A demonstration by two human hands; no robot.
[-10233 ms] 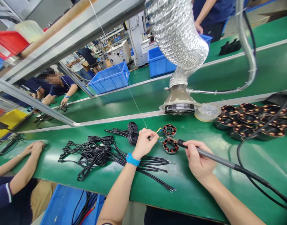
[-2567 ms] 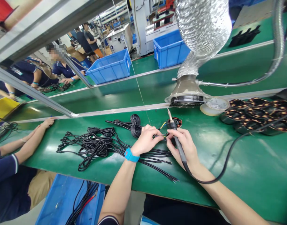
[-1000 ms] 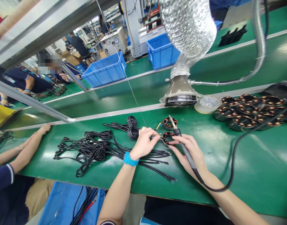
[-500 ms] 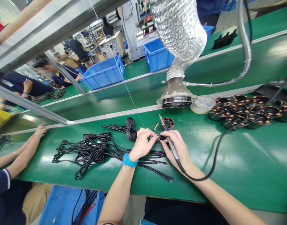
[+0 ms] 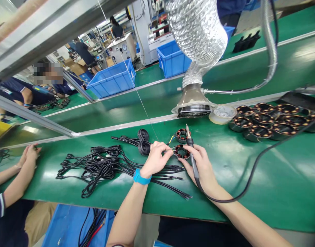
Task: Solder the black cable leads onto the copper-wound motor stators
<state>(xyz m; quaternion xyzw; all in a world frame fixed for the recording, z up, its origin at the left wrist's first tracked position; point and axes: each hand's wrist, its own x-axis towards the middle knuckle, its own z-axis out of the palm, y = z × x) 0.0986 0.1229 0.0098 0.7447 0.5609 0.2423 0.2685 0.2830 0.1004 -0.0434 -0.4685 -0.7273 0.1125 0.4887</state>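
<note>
My left hand point(image 5: 158, 156), with a blue band at the wrist, pinches thin wires point(image 5: 170, 150) beside a round copper-wound coil point(image 5: 181, 152). My right hand point(image 5: 201, 164) holds a soldering iron point(image 5: 193, 161), its tip pointing up and away. The fingertips of that hand are at the near right edge of the same coil. A second coil point(image 5: 182, 134) with yellow and blue wires lies just behind. Left of my hands are a black plastic part point(image 5: 143, 142) and a pile of black cables point(image 5: 100, 166), whose ends run under my left wrist.
A fume hood point(image 5: 194, 101) hangs over the bench beyond my hands. To its right stand a round tub point(image 5: 222, 114) and several coils point(image 5: 265, 120). A co-worker's hands point(image 5: 28, 156) are at the left. A blue bin point(image 5: 75, 226) with cables sits below the bench edge.
My right hand has moved slightly right, and the iron is now more upright. The nearer coil shows more fully. My left hand stays almost in place. The co-worker's hands have moved left.
</note>
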